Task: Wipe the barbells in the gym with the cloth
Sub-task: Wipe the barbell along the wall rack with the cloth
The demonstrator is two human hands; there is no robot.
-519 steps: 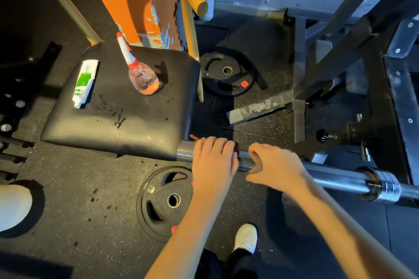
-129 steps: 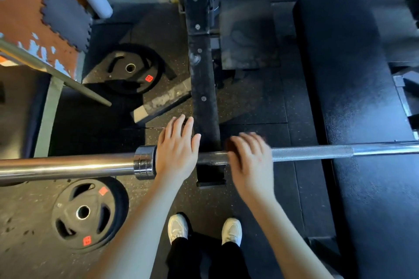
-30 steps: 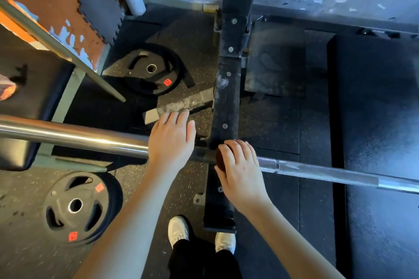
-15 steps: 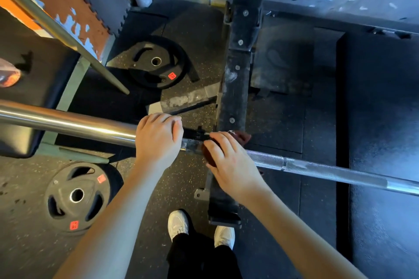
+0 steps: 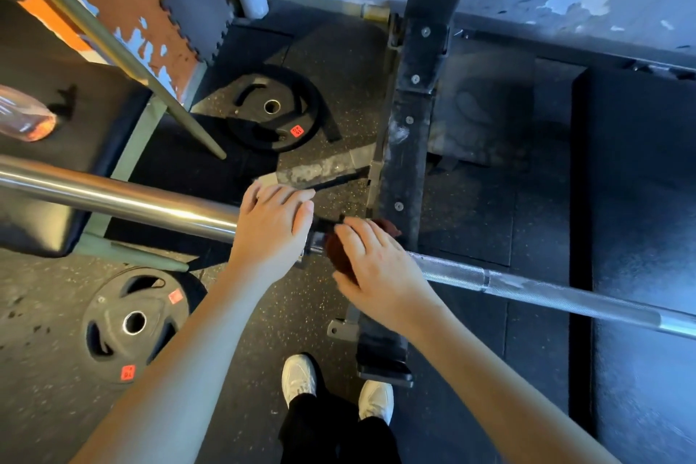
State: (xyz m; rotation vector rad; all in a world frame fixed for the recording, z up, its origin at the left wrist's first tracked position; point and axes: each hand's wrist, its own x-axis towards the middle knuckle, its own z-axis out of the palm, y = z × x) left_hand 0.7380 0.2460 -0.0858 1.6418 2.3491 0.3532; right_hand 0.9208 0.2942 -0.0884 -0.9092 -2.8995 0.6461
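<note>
Mostly covering cloth (image 5: 334, 252), right hand (image 5: 376, 271) clamps it on barbell (image 5: 132, 201); left hand (image 5: 273, 234) grips alongside.

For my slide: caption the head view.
Right hand grips dark red cloth around barbell; left hand holds barbell beside it.

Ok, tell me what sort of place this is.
A gym, most likely its free-weights corner. A long steel barbell runs across the view, black weight plates lie on the speckled rubber floor, and a bolted steel rack post stands by the wall.
</note>
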